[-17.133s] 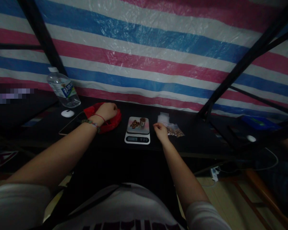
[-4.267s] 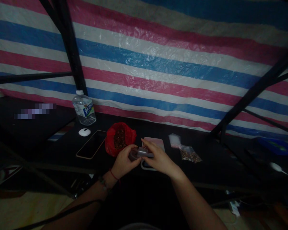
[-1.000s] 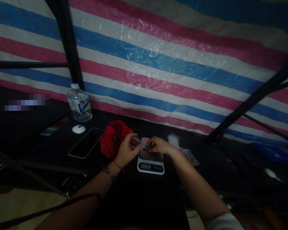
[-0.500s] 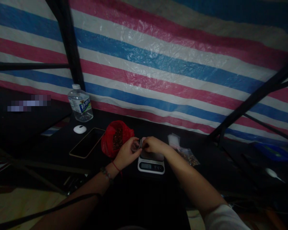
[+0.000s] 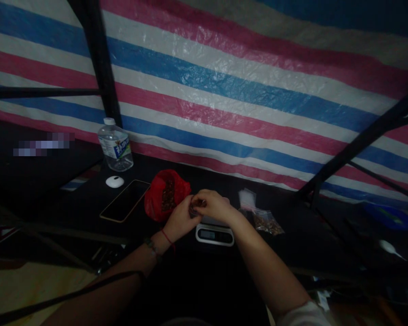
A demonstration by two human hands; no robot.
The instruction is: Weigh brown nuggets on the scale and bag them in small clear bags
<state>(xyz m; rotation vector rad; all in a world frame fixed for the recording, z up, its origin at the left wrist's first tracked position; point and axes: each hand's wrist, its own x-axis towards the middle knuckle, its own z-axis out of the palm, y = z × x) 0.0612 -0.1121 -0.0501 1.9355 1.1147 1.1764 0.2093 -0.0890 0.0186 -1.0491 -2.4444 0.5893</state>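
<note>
Scale [image 5: 215, 234] sits on a dark table [image 5: 292, 244] before striped tarpaulin [image 5: 224, 90].

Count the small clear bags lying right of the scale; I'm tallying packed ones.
2: an empty-looking clear bag nearer the tarp, and a filled bag nearer the person. The hands may hide another.

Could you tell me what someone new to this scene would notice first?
The striped pink, blue and white tarp fills the whole background. Below it, on the dark table, the left hand and right hand meet over a small scale, pinching something too small to make out. A red bag of brown bits sits just left of them, with a phone and water bottle further left.
</note>
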